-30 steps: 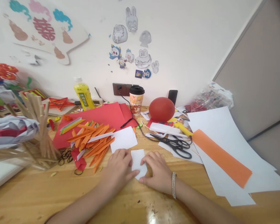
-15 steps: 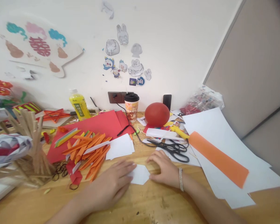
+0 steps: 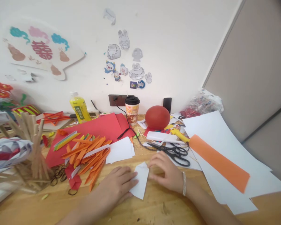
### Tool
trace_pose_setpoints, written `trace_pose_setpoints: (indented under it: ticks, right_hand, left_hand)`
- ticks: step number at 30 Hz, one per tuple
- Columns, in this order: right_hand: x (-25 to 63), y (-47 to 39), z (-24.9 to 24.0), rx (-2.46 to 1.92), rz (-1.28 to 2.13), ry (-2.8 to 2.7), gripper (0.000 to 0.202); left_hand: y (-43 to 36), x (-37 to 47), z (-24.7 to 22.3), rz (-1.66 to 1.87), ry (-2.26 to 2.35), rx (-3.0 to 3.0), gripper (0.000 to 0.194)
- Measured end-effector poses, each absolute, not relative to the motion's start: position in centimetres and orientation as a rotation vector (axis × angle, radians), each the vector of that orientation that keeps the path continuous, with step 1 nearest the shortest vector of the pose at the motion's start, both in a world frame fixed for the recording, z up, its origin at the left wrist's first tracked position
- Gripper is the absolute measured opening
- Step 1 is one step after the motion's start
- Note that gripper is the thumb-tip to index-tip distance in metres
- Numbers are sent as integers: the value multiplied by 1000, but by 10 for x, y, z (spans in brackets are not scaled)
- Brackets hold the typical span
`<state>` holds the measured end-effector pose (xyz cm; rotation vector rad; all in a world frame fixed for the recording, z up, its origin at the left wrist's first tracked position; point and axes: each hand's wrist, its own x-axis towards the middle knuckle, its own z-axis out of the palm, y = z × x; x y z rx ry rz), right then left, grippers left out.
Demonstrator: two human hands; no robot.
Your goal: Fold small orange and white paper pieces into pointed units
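Note:
A small folded white paper (image 3: 141, 181) lies on the wooden table between my two hands, a pointed corner toward me. The fingers of my left hand (image 3: 118, 182) rest on its left edge, with the thumb side low near the table. To the right of the paper is my right hand (image 3: 165, 171), its fingers curved and apart with nothing between them, close to the paper's right edge. A silvery bracelet (image 3: 184, 183) circles the right wrist. Just beyond that hand are black-handled scissors (image 3: 175, 151).
Folded orange strips (image 3: 91, 156) and white sheets (image 3: 120, 150) lie left of centre. Behind them are red paper (image 3: 103, 126), a cup (image 3: 132, 111) and a yellow bottle (image 3: 79, 107). A red balloon (image 3: 157, 117) sits further right, near an orange strip (image 3: 220, 162) on large white sheets (image 3: 206, 128).
The white paper has turned, so its long side now runs toward me. My left hand has shifted slightly down its left edge; my right hand stays close on the other side.

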<state>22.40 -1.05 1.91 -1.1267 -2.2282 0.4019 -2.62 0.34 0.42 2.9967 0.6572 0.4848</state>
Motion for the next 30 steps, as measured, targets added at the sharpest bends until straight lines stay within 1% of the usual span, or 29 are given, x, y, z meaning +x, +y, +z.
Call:
trace_pose_setpoints:
  ticks: [4,5,8,15,17,20,24,30]
  right_hand:
    - [217,-18,22,-952,452,-2407,28]
    - [215,-19,20,-929,447,-2418,25]
    - [211,-18,12,-886,402,-2440,8]
    - [215,-8,1,-897,342,-2447,12]
    - [214,-8,0,-861,349,-2446,12]
    - [211,-10,0,-783,374,-2420,12]
    - [208,-12,-2,-699,387,-2403,15]
    - [211,-8,-6,-736,349,-2361,21]
  left_hand:
    - [3,-20,2,618,678,3018,34]
    - [2,-18,4,638,685,3019,35]
    - [-2,-16,9,656,666,3019,36]
    - [2,-25,10,617,462,2876,25]
    - [3,-25,10,587,424,2806,24]
    - [2,-21,12,575,443,2702,25]
    - [4,-18,10,565,485,2560,21]
    - [12,-25,3,585,469,2461,20]
